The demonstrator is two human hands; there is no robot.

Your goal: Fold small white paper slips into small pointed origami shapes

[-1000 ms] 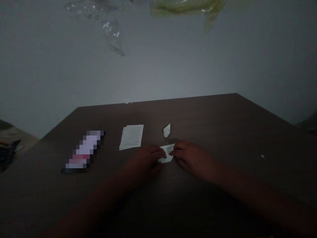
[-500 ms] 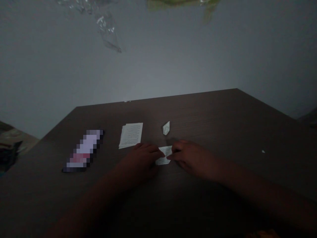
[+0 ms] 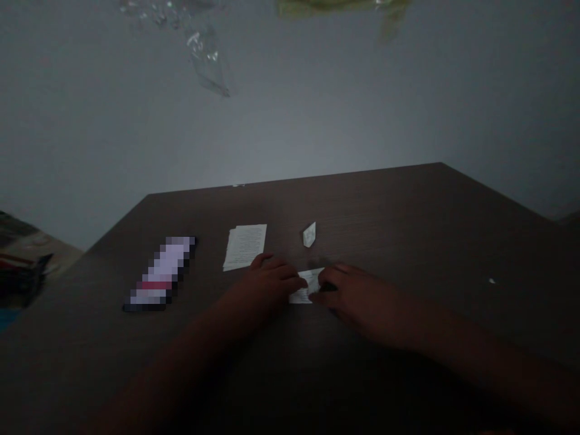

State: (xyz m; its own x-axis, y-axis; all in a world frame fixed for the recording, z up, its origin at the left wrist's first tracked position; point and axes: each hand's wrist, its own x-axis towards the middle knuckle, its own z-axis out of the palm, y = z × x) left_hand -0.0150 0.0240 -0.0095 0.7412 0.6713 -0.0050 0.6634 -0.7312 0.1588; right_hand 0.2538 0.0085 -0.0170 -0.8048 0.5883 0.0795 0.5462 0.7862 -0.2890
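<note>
A dark brown wood-grain surface [image 3: 408,217] fills the lower half of the dim view, its far edge running against a plain grey wall [image 3: 317,109]. Crumpled clear plastic [image 3: 206,57] hangs into view at the top. Toward the left edge of the surface lies a long pixelated object [image 3: 161,275]. Nearer the middle, a white printed paper sheet [image 3: 245,246] lies flat, and a small folded white paper piece [image 3: 309,234] sits beside it toward the far edge. A tiny white scrap [image 3: 492,281] lies well apart, toward the right edge.

The small white paper slip [image 3: 307,286] is pale, roughly rectangular, and seems to be partly folded, though the light is too poor to be sure. It rests on the surface near the middle, between the two hands. The left hand [image 3: 267,284] lies palm down, its fingers pressed on the slip's left end. The right hand [image 3: 357,296] meets it from the other side, fingers together and pinching the slip's right end.
</note>
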